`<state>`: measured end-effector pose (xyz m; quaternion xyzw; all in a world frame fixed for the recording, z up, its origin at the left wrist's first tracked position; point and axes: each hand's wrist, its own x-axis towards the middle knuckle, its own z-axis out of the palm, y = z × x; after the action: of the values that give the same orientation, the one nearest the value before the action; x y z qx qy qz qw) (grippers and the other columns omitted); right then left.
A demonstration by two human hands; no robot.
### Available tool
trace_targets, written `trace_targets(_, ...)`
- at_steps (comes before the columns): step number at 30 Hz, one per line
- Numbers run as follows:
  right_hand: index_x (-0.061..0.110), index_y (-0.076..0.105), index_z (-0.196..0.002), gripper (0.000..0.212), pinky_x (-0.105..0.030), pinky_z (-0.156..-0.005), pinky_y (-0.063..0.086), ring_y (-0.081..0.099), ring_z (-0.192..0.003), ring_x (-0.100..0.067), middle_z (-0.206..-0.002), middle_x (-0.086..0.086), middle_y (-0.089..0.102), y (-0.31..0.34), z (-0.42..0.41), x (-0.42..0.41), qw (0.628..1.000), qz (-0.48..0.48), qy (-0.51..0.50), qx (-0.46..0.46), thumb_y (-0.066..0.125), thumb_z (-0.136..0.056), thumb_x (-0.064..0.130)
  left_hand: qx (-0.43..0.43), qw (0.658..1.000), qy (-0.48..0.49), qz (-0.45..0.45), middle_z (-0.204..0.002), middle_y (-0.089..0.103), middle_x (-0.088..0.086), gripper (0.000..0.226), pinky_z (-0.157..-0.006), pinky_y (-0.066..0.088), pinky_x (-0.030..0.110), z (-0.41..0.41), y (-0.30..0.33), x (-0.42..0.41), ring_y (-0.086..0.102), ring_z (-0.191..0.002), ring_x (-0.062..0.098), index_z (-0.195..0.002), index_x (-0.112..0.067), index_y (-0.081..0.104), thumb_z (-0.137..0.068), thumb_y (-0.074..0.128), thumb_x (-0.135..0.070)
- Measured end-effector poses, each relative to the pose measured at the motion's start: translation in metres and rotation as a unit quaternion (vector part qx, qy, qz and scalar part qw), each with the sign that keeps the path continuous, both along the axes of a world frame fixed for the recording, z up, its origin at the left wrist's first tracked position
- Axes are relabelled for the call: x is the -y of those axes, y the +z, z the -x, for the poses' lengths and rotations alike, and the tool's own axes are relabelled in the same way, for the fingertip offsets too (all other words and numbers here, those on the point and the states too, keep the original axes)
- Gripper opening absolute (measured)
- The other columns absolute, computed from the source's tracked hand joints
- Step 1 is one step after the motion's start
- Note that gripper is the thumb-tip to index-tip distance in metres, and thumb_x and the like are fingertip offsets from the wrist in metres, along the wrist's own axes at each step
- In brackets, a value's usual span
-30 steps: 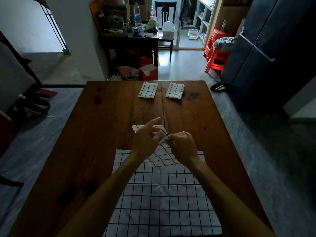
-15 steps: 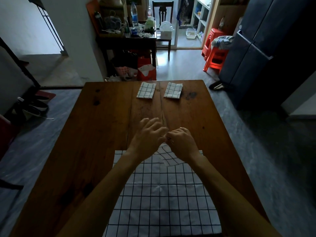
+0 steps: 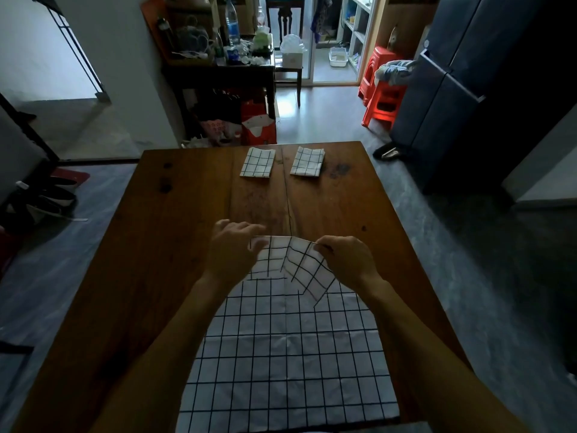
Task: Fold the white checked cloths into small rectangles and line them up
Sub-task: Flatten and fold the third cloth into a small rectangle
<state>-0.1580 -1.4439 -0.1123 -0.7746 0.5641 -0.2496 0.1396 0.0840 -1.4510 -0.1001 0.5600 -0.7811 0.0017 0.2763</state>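
Right hand: fingers curled, pinching the far edge of the unfolded checked cloth and lifting it off the table. Left hand: fingers loosely spread, fingertips on the same far edge just left of the raised part; pinching or only touching, cannot tell. Between the two hands, a raised, buckled flap of cloth, its underside turned up and one corner hanging back over the flat part. Rest of that cloth spread flat on the near half of the wooden table, reaching to the near edge.

At the far edge of the table, well apart from the hands, two folded checked cloths side by side: left folded cloth and right folded cloth, a narrow strip of bare wood between them.

Beyond the table, a dark cluttered side table with a water bottle, a dark wooden chair, red plastic stools and a tall dark cabinet on the right. Grey floor on both sides; dim room.
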Motion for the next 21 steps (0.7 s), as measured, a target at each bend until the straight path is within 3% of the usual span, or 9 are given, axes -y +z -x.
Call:
trace_targets(2,0.016,0.072,-0.095,0.023,-0.024,-0.065,0.054,0.066,-0.066,-0.009,-0.082,0.001,0.073,0.003,-0.009,0.002,1.0,0.02,0.015,-0.013,0.051,-0.099,0.024,0.035,0.999,-0.038,-0.014,-0.105,0.071,0.004,0.034,-0.099,0.036,0.045,0.016,-0.001,-0.002,0.064,-0.098,0.021,-0.113,-0.016,0.066,-0.084,0.069,-0.033)
trace_targets(3,0.016,0.072,-0.094,0.023,-0.026,-0.064,0.055,0.066,-0.064,-0.01,-0.08,0.001,0.073,0.005,-0.014,0.002,0.999,0.031,0.025,-0.021,0.051,-0.098,0.024,0.047,0.997,-0.06,-0.01,-0.103,0.072,0.005,0.029,-0.097,0.038,0.044,0.025,-0.001,-0.002,0.065,-0.096,0.022,-0.11,-0.016,0.067,-0.085,0.068,-0.031)
trace_targets(7,0.018,0.071,-0.093,0.014,-0.029,-0.062,0.055,0.065,-0.062,-0.01,-0.078,0.003,0.072,0.008,-0.021,0.002,0.996,0.072,0.049,-0.031,0.058,-0.095,0.024,0.06,0.993,-0.096,0.014,-0.081,0.073,0.0,0.005,-0.081,0.048,0.037,0.034,-0.003,0.0,0.067,-0.069,0.018,-0.088,-0.016,0.072,-0.083,0.07,-0.018)
trace_targets(10,0.018,0.071,-0.095,0.015,-0.017,-0.06,0.048,0.065,-0.065,-0.007,-0.081,0.004,0.073,0.009,-0.012,0.001,0.997,0.069,0.042,-0.017,0.058,-0.095,0.025,0.04,0.995,-0.09,0.022,-0.078,0.072,-0.001,0.008,-0.071,0.053,0.033,0.022,-0.008,-0.002,0.066,-0.063,0.015,-0.087,-0.016,0.069,-0.082,0.071,-0.009)
trace_targets(12,0.017,0.072,-0.095,0.017,-0.009,-0.058,0.041,0.06,-0.063,-0.002,-0.08,0.004,0.073,0.009,-0.004,0.001,0.998,0.06,0.026,-0.002,0.057,-0.096,0.025,0.027,0.996,-0.079,0.015,-0.079,0.07,0.001,0.006,-0.059,0.056,0.031,0.013,-0.011,-0.004,0.066,-0.06,0.016,-0.092,-0.015,0.067,-0.089,0.062,-0.013)
trace_targets(15,0.017,0.072,-0.095,0.016,-0.013,-0.057,0.049,0.057,-0.062,0.002,-0.081,0.004,0.072,0.008,0.003,0.003,0.998,0.049,0.009,0.025,0.058,-0.095,0.025,0.008,0.998,-0.055,-0.007,-0.076,0.068,0.001,0.019,-0.046,0.054,0.028,0.006,-0.014,-0.006,0.062,-0.055,0.013,-0.095,-0.014,0.062,-0.095,0.046,-0.024)
trace_targets(19,0.017,0.072,-0.095,0.016,-0.023,-0.057,0.056,0.063,-0.064,-0.002,-0.08,0.005,0.072,0.013,-0.002,0.006,0.996,0.068,-0.003,0.051,0.059,-0.094,0.027,-0.036,0.996,-0.057,-0.051,-0.079,0.067,-0.003,0.011,-0.049,0.051,0.024,0.01,-0.014,-0.009,0.058,-0.058,0.008,-0.096,-0.014,0.063,-0.095,0.055,-0.021)
trace_targets(21,0.015,0.072,-0.093,0.016,-0.025,-0.057,0.057,0.065,-0.065,-0.005,-0.079,0.004,0.072,0.017,-0.006,0.007,0.994,0.084,0.003,0.063,0.06,-0.093,0.026,-0.059,0.995,-0.05,-0.061,-0.076,0.068,-0.002,0.02,-0.05,0.05,0.021,0.012,-0.015,-0.008,0.059,-0.058,0.007,-0.095,-0.014,0.064,-0.097,0.049,-0.027)
